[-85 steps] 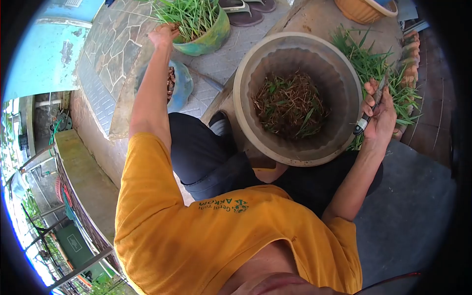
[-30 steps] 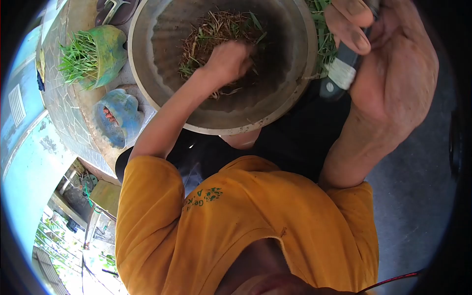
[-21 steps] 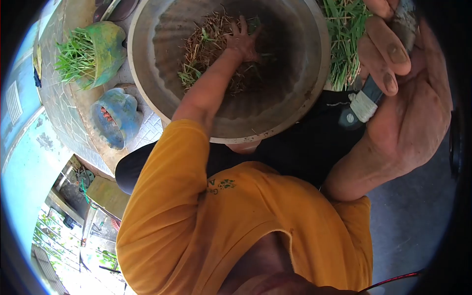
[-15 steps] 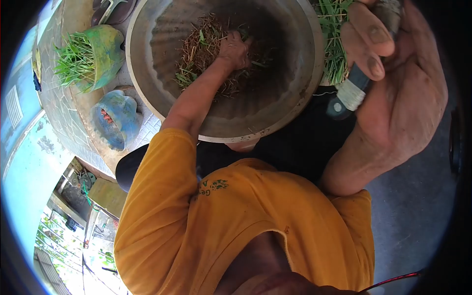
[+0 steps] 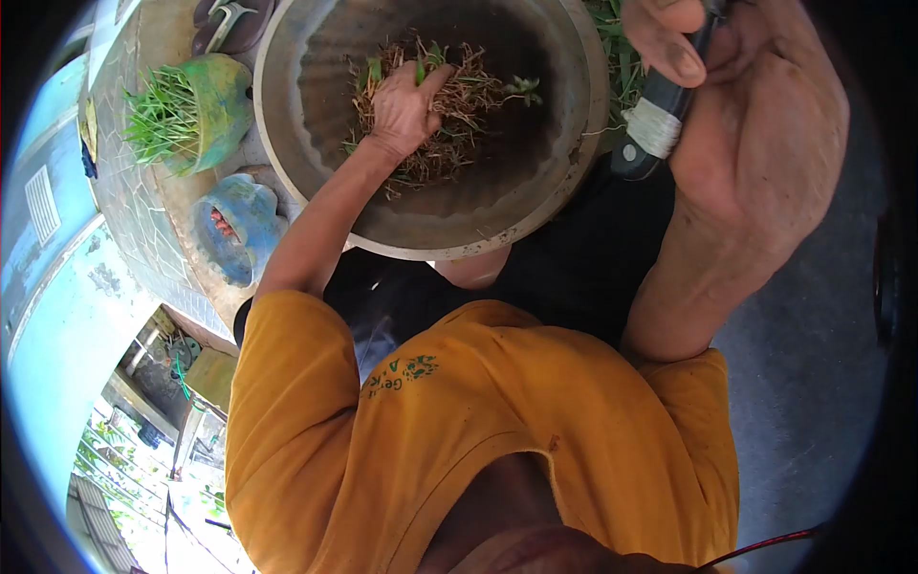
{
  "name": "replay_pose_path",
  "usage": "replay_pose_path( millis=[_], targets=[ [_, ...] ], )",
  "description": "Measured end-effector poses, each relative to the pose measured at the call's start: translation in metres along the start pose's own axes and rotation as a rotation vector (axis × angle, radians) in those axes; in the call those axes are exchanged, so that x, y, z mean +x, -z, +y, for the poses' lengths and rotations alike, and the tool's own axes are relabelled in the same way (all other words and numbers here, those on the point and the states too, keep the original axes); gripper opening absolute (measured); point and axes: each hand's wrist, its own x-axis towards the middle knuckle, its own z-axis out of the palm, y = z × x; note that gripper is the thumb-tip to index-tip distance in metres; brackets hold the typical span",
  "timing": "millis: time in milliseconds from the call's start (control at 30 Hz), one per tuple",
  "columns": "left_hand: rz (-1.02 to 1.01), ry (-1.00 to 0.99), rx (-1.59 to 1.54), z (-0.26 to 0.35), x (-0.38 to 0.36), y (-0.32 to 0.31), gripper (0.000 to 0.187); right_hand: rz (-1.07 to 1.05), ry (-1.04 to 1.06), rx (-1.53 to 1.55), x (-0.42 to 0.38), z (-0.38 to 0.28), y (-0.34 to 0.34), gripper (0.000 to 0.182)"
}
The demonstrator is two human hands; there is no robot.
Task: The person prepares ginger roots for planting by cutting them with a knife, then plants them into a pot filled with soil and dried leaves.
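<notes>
A big round metal basin (image 5: 555,206) stands in front of my body, holding a heap of brown dried grass (image 5: 459,124) mixed with some green blades. My left hand (image 5: 402,110) is in the basin, pressed into the left part of the heap. Its fingers curl around some of the grass, and their tips are partly buried. At the upper right, my right hand (image 5: 727,115) is raised close to the camera and closed on a knife (image 5: 655,124). The knife has a black riveted handle bound with whitish cord. Its blade is out of view.
Green grass (image 5: 622,57) lies beyond the basin's right rim. On the left stand a green-yellow pot (image 5: 220,110) with cut grass and a blue pot (image 5: 234,234) with small reddish things inside. A forked metal tool (image 5: 228,24) lies at the upper left.
My left hand has moved left through the basin, and the grass heap is spread more to the right of it. My right hand and the knife have shifted slightly up and left.
</notes>
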Motion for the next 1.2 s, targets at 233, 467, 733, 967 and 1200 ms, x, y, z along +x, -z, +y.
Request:
replay_pose_path(
  millis=[233, 467, 733, 967, 1200],
  targets=[
    [-0.011, 0.103, 0.558, -0.023, 0.010, -0.050, 0.076, -0.003, -0.012, -0.006, -0.004, 0.001, -0.001, 0.032],
    [-0.509, 0.225, 0.422, 0.029, -0.002, -0.043, 0.083, 0.003, -0.002, -0.015, -0.001, -0.001, -0.002, 0.032],
    [-0.861, 0.094, -0.059, 0.063, -0.048, -0.010, 0.049, 0.006, -0.008, -0.011, -0.003, 0.002, -0.004, 0.032],
    [-0.830, 0.019, -0.410, 0.060, -0.019, -0.010, 0.037, 0.002, 0.007, -0.019, 0.002, -0.001, -0.007, 0.032],
    [-0.310, 0.057, -0.101, 0.042, 0.097, -0.009, 0.017, -0.032, 0.018, -0.037, 0.011, -0.002, -0.013, 0.032]
  ],
)
